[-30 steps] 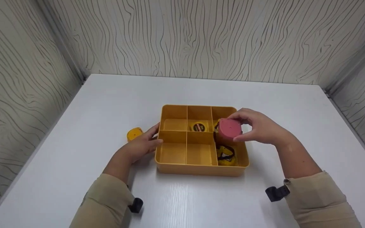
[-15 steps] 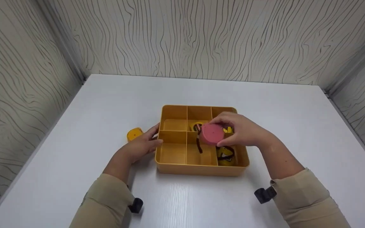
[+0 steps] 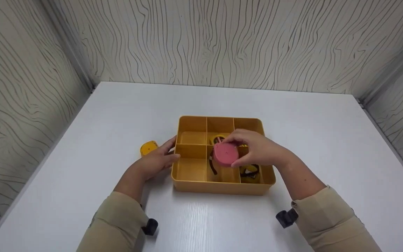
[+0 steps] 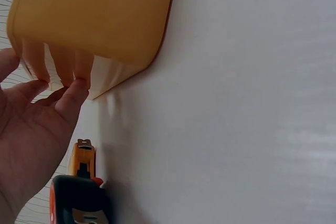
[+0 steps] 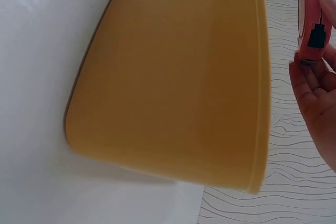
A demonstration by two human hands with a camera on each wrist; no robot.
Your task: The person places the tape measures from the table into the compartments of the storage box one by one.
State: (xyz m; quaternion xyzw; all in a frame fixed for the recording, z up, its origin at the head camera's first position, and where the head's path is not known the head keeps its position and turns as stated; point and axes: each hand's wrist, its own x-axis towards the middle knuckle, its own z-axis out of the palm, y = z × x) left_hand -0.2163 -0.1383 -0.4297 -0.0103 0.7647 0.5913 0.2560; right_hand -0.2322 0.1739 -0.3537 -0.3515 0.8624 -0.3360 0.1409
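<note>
My right hand (image 3: 259, 148) pinches a pink tape measure (image 3: 226, 154) between thumb and fingers. It is held over the front middle compartment of a yellow divided box (image 3: 219, 188), and its dark strap hangs down on the left. In the right wrist view the pink tape measure (image 5: 312, 17) shows beyond the box rim. At the box's left side, my left hand (image 3: 156, 161) holds the wall, thumb at the rim and fingertips against the outside. Yellow tape measures lie in the box: one (image 3: 218, 139) back middle, another (image 3: 250, 174) front right. My right hand mostly covers one in the back right compartment.
Left of the box, beside my left hand, a yellow tape measure (image 3: 148, 147) lies on the white table (image 3: 201, 224). Near it in the left wrist view is a dark green tape measure (image 4: 79, 198). Wood-patterned panels (image 3: 201, 45) stand behind and at both sides.
My right hand has carried the pink tape measure left and slightly toward me, from over the right compartments to over the front middle one. My left hand and the box have stayed put.
</note>
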